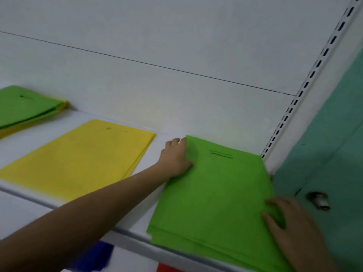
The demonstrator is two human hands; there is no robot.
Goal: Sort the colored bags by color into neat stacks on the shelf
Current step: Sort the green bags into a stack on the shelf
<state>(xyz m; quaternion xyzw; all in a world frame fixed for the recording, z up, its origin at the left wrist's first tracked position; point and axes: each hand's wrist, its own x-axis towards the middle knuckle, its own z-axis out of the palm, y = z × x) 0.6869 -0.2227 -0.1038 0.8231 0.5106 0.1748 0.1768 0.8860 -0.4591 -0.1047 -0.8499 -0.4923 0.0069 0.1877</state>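
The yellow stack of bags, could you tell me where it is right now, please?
In the head view, the yellow stack lies flat on the shelf, left of the green stack that both hands touch.

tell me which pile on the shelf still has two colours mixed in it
The far-left pile: green bags lie on top with yellow showing beneath at its edge. The yellow stack and the green stack under both hands each show one colour.

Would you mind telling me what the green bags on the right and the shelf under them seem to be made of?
The green bags look like thin matte non-woven fabric or paper; they lie flat in soft layers with slit handles, no gloss. Blur leaves it open. The shelf looks like white painted metal: smooth, faintly shiny, with a slotted upright at its right end.
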